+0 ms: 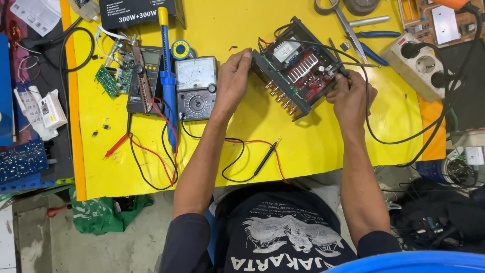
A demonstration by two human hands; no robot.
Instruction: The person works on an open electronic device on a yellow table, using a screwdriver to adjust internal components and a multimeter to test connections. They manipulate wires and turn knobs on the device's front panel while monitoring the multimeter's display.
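Head view: my two forearms reach up from the bottom of the frame to the work at centre.
Probe leads [262, 161]: red and black, lying loose on the mat in the lower middle, nearest to me.
Left hand [233, 81]: fingers curled over the left end of the open amplifier chassis, gripping it.
Right hand [351, 96]: closed on the chassis's right corner, where a black cable leaves it.
Amplifier chassis [297, 68]: centre right, set at an angle, lid off, red board and silver transformer showing, row of brass jacks along the near edge.
Handling: I judge it stiff, moderately heavy from the transformer, and fragile inside; hold by the metal frame ends, never by the board or wires.
Analogue meter [196, 87]: just left of my left hand.
Digital meter [144, 78]: further left, with a blue desoldering pump [166, 76] across it.
Far edge: scissors [343, 17], blue-handled pliers [371, 45], white power strip [422, 65] at upper right.
Surface: yellow mat [313, 146] over a bench, smooth and cluttered.
Room: concrete floor at lower left, tangled cables at lower right.
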